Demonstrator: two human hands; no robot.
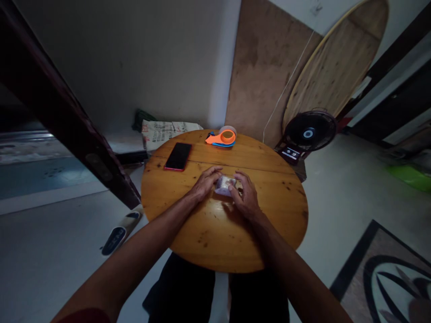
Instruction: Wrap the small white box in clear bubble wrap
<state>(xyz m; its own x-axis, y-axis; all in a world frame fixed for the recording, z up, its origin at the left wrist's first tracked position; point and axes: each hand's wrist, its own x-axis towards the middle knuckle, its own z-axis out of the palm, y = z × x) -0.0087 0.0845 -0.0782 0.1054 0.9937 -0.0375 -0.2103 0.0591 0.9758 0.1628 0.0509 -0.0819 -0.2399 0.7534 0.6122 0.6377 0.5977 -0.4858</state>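
Observation:
On the round wooden table (269, 224) both my hands meet around a small pale, shiny packet (224, 184) near the table's middle. My left hand (206, 181) has its fingers curled against the packet's left side. The fingers of my right hand (245, 194) pinch its right edge. What the packet is I cannot make out. Further back lie a dark phone in a red case (178, 156) at the left and an orange and blue tape dispenser (222, 137) at the far edge.
A black floor fan (310, 131) stands right of the table. Wooden boards (269, 67) lean on the wall behind. A printed sack (161, 131) lies at the back left, a slipper (117, 233) on the floor at left, a patterned mat (387, 273) at right.

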